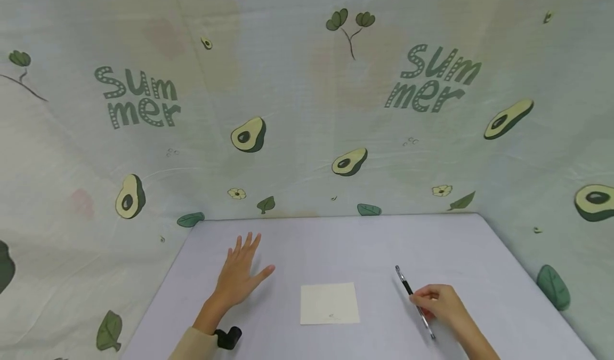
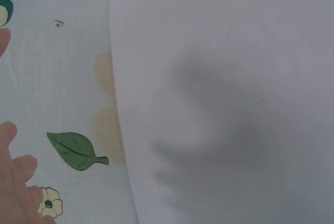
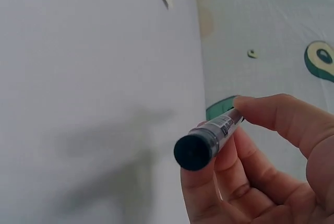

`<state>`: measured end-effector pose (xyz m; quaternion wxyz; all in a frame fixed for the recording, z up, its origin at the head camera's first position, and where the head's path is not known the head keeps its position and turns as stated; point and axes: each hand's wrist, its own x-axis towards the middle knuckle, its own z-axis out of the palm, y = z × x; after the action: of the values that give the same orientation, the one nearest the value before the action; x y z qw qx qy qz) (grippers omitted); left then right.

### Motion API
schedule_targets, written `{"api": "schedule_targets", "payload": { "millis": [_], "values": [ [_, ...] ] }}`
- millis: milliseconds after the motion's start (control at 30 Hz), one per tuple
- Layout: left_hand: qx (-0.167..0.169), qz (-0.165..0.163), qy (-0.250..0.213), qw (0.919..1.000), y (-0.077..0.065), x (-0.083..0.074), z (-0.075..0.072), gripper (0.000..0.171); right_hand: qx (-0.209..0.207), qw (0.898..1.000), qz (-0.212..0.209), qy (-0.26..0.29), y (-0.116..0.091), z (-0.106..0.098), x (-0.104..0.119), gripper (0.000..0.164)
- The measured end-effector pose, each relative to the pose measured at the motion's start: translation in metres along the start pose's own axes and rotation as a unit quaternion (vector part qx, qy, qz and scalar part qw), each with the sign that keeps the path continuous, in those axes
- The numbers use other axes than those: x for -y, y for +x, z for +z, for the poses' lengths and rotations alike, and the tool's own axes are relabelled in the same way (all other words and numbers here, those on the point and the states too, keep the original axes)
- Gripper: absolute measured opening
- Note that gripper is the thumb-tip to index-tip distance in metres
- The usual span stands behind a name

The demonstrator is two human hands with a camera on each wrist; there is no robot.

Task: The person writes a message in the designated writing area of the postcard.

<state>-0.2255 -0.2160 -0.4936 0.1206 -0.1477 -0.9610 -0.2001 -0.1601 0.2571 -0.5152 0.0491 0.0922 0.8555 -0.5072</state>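
A pen (image 1: 411, 292) with a clear barrel and dark grip is pinched between the thumb and fingers of my right hand (image 1: 442, 305), held slanting over the right part of the table. In the right wrist view the dark round end of the pen (image 3: 194, 151) faces the camera. My left hand (image 1: 237, 276) is spread with straight fingers above the left part of the table, holding nothing. Between the hands lies a cream sheet of paper (image 1: 329, 301) with a small faint mark near its lower edge. Only parts of the left fingers (image 2: 21, 174) show in the left wrist view.
The white table (image 1: 297, 248) has its far edge against a hanging cloth (image 1: 292, 82) printed with avocados, leaves and lettering. The cloth also runs along both sides. A black strapped device (image 1: 228, 337) sits at the left wrist.
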Motion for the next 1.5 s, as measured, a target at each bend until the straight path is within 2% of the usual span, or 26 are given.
{"api": "schedule_targets", "payload": {
  "millis": [267,467,600,767,967,1167,1300,1500],
  "values": [
    [0.02,0.008,-0.033,0.9992,0.002,-0.02,-0.008,0.09,0.05,0.996,-0.067,-0.018,0.007,-0.005,0.023,0.013],
    [0.032,0.029,-0.078,0.996,0.001,-0.037,-0.015,0.089,0.103,0.989,-0.108,-0.014,0.014,-0.006,0.039,0.016],
    [0.056,0.028,-0.119,0.9909,-0.001,-0.048,-0.02,0.088,0.145,0.98,-0.136,-0.004,0.016,-0.007,0.049,0.021],
    [0.089,0.022,-0.174,0.9805,-0.003,-0.064,-0.026,0.089,0.16,0.974,-0.157,-0.034,0.016,-0.005,0.063,0.018],
    [0.109,0.042,-0.211,0.9704,-0.002,-0.081,-0.029,0.09,0.178,0.965,-0.184,-0.054,0.016,0.001,0.08,0.017],
    [0.106,0.078,-0.236,0.9629,-0.007,-0.1,-0.029,0.086,0.208,0.953,-0.215,-0.041,0.014,0.007,0.095,0.015],
    [0.106,0.098,-0.288,0.9466,-0.008,-0.109,-0.026,0.078,0.233,0.947,-0.22,-0.024,0.012,0.011,0.104,0.016],
    [0.112,0.086,-0.383,0.9128,-0.01,-0.118,-0.02,0.068,0.271,0.938,-0.217,0.013,0.009,0.016,0.113,0.016]
  ]
}}
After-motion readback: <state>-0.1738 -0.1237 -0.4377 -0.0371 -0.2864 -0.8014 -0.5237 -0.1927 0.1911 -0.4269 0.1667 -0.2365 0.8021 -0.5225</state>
